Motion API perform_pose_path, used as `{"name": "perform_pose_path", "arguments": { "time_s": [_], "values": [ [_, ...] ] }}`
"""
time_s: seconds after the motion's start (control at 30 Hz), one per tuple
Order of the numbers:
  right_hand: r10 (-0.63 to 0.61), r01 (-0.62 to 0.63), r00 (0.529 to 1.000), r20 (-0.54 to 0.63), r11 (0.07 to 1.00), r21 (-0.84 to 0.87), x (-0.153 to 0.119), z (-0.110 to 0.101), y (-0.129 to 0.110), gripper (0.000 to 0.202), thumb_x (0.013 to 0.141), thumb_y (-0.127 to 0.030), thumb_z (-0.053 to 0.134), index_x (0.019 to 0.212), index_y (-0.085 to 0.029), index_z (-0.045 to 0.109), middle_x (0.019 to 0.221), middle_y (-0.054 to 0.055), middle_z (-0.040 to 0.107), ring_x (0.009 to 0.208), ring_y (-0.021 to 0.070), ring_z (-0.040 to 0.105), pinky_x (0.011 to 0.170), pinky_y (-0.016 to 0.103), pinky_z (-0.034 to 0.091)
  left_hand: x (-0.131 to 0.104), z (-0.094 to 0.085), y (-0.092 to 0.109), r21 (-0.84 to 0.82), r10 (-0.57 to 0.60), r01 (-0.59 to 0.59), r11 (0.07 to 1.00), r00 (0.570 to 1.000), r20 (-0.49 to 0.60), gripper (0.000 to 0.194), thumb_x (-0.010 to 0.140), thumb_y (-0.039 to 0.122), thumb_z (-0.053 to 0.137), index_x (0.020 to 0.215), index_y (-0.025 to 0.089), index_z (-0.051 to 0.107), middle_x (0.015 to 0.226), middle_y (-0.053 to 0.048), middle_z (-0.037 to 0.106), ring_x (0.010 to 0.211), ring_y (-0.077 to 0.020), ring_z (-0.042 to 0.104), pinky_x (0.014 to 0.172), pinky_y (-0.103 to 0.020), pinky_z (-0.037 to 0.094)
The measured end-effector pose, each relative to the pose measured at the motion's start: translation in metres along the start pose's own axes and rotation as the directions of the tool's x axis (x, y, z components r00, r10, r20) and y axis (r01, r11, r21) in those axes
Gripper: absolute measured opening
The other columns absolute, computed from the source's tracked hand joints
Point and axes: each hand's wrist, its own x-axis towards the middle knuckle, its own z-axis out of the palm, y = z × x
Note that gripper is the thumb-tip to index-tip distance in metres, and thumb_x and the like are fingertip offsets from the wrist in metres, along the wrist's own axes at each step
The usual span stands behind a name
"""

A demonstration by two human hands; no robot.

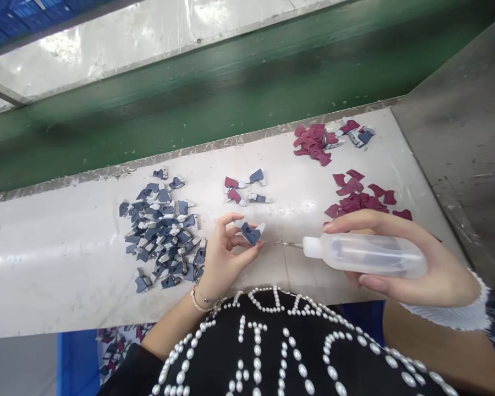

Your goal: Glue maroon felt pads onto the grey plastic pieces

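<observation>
Overall, a green belt runs along the far edge of the white table, which serves as the reference for all positions below. A grey metal panel stands against the table's right end. At the table's near edge is the person's black top, lettered in white beads. A blue bin holding maroon, blue and pale pieces sits below the near edge, toward the left. Left of the table's middle lies a loose heap of blue-and-pale parts, several touching or overlapping. The right hand, with a white cuff at the wrist, is above the table's right portion, its fingers and thumb wrapped around a translucent bottle held on its side, nozzle end toward the table's middle. The left hand, wearing bracelets, is above the table's near-middle area. Maroon pieces are scattered on the table's right portion, partly hidden by the right hand; a second maroon group lies near the far edge. Four parts, two maroon-faced and two blue-faced, rest mid-table. One blue part is pinched in the left fingers, above the table's near-middle area. Smallest noted: the bottle's thin metal tip, pointing toward the blue part, a gap between them.
</observation>
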Motion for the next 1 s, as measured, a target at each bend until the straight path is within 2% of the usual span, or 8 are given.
{"name": "perform_pose_path", "arguments": {
  "time_s": [0.1, 0.2, 0.4, 0.5, 0.57, 0.73, 0.83, 1.0],
  "values": [
    [-0.116, 0.115, 0.993, -0.027, 0.992, -0.059, 0.008, 0.000, -0.006, 0.055, 0.072, -0.015, 0.078, 0.118, -0.042, 0.066, 0.100, -0.004, 0.074, 0.072, 0.0182, 0.072, 0.058, 0.024, 0.058, -0.001, 0.004, 0.000, 0.035, 0.022, -0.024, 0.999, 0.998, 0.053, 0.053, 0.080, 0.024, 0.079, 0.121, 0.026, 0.046, 0.107, -0.006, 0.073, 0.076, -0.0143, 0.072, 0.074, -0.028, 0.059],
    [-0.177, 0.175, 0.984, -0.017, 0.982, -0.072, 0.016, 0.003, -0.005, 0.052, 0.071, -0.017, 0.083, 0.114, -0.042, 0.069, 0.095, -0.005, 0.076, 0.070, 0.0163, 0.071, 0.056, 0.023, 0.057, -0.004, 0.006, -0.001, 0.024, 0.027, -0.029, 0.999, 0.998, 0.054, 0.055, 0.080, 0.026, 0.080, 0.123, 0.026, 0.046, 0.103, -0.005, 0.073, 0.075, -0.0147, 0.071, 0.074, -0.028, 0.057],
    [-0.124, 0.124, 0.992, 0.007, 0.984, -0.126, 0.027, 0.018, -0.005, 0.042, 0.080, -0.029, 0.080, 0.118, -0.036, 0.066, 0.096, -0.004, 0.074, 0.072, 0.0138, 0.069, 0.058, 0.022, 0.053, -0.007, 0.008, 0.002, 0.068, 0.068, -0.072, 0.995, 0.996, 0.055, 0.055, 0.078, 0.024, 0.081, 0.122, 0.026, 0.048, 0.097, -0.003, 0.074, 0.074, -0.0146, 0.068, 0.071, -0.028, 0.055],
    [-0.144, 0.156, 0.986, 0.078, 0.971, -0.183, 0.032, 0.025, -0.011, 0.042, 0.083, -0.029, 0.077, 0.121, -0.035, 0.061, 0.097, -0.003, 0.072, 0.074, 0.0147, 0.069, 0.061, 0.024, 0.054, -0.005, 0.009, 0.006, 0.107, 0.093, -0.098, 0.989, 0.994, 0.051, 0.054, 0.077, 0.024, 0.081, 0.121, 0.025, 0.050, 0.084, 0.001, 0.071, 0.067, -0.0134, 0.064, 0.069, -0.028, 0.055],
    [-0.149, 0.155, 0.988, 0.042, 0.966, -0.205, 0.033, 0.030, -0.015, 0.041, 0.082, -0.027, 0.077, 0.119, -0.035, 0.059, 0.099, -0.003, 0.071, 0.076, 0.0150, 0.069, 0.063, 0.024, 0.055, -0.004, 0.009, 0.007, 0.115, 0.099, -0.103, 0.988, 0.994, 0.043, 0.054, 0.076, 0.024, 0.081, 0.121, 0.025, 0.050, 0.080, 0.003, 0.068, 0.069, -0.0137, 0.064, 0.070, -0.027, 0.054],
    [-0.153, 0.122, 0.986, -0.072, 0.939, -0.323, 0.034, 0.045, -0.026, 0.035, 0.081, -0.030, 0.077, 0.104, -0.031, 0.051, 0.083, -0.005, 0.066, 0.056, 0.0121, 0.063, 0.046, 0.025, 0.047, -0.007, 0.008, 0.008, 0.087, 0.125, -0.127, 0.988, 0.992, 0.027, 0.055, 0.076, 0.024, 0.082, 0.121, 0.026, 0.051, 0.096, -0.001, 0.071, 0.073, -0.0137, 0.065, 0.073, -0.028, 0.054],
    [-0.206, 0.157, 0.976, -0.077, 0.899, -0.408, 0.034, 0.053, -0.031, 0.033, 0.081, -0.034, 0.076, 0.099, -0.030, 0.048, 0.076, -0.007, 0.064, 0.055, 0.0119, 0.061, 0.047, 0.026, 0.046, -0.010, 0.008, 0.010, 0.076, 0.135, -0.135, 0.988, 0.991, 0.011, 0.054, 0.077, 0.023, 0.082, 0.121, 0.025, 0.052, 0.104, -0.003, 0.070, 0.073, -0.0141, 0.065, 0.074, -0.029, 0.054],
    [-0.240, 0.182, 0.968, -0.077, 0.877, -0.445, 0.034, 0.057, -0.035, 0.029, 0.084, -0.032, 0.074, 0.097, -0.030, 0.049, 0.079, -0.004, 0.066, 0.058, 0.0143, 0.062, 0.049, 0.030, 0.047, -0.013, 0.008, 0.015, 0.070, 0.119, -0.118, 0.991, 0.993, -0.010, 0.054, 0.076, 0.024, 0.083, 0.120, 0.026, 0.053, 0.101, -0.003, 0.071, 0.073, -0.0143, 0.063, 0.073, -0.029, 0.053]
  ]
}}
